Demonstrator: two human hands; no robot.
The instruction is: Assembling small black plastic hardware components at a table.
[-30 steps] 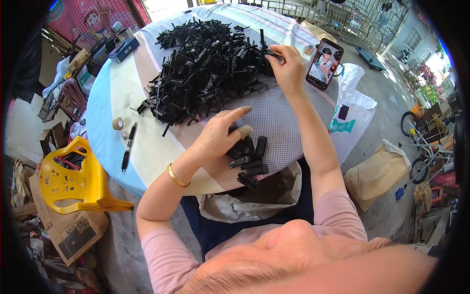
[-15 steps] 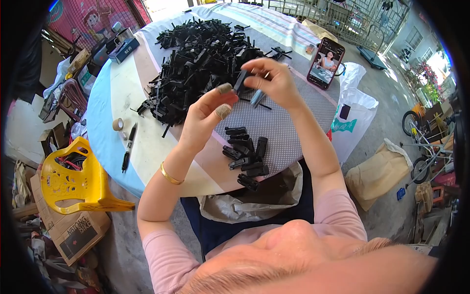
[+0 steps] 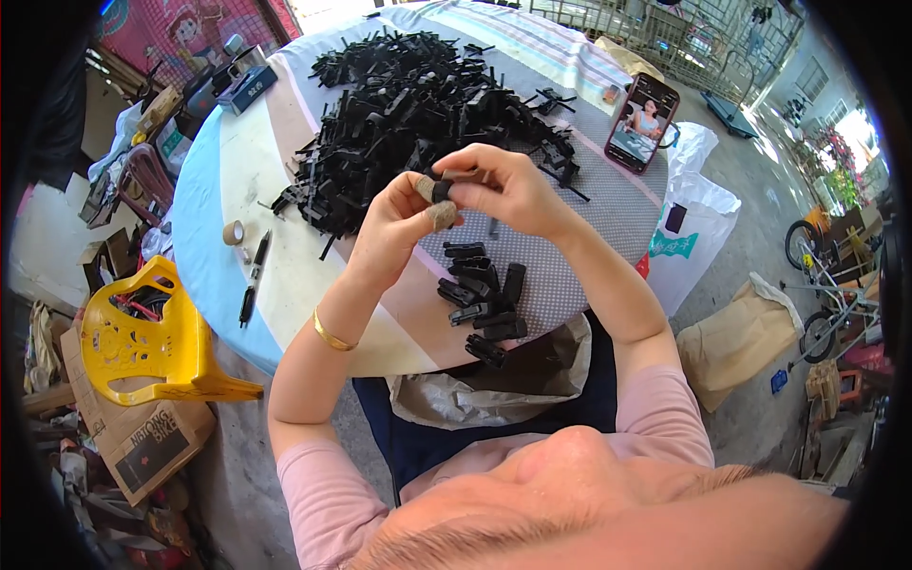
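My left hand [image 3: 399,223], with tan tape round its thumb and a fingertip, pinches a small black plastic part [image 3: 441,191]. Meeting it from the other side, my right hand [image 3: 513,193] has its thumb and fingers closed on the same part. Much of the part is hidden by my fingers. Beyond both hands spreads a large heap of black plastic parts [image 3: 408,104]. Nearer to me, below the hands, lies a small group of black plastic pieces [image 3: 480,294] close to the table's front edge.
On the cloth-covered round table [image 3: 223,180] lie a tape roll [image 3: 234,233], a black pen [image 3: 255,277], a blue box [image 3: 247,90] and a propped phone [image 3: 642,123]. An open sack [image 3: 456,407] sits at my lap. A yellow chair [image 3: 142,342] stands left, a white bag [image 3: 698,204] right.
My right hand has come left and down, its fingers now against my left hand on the black part. The view has shifted slightly.
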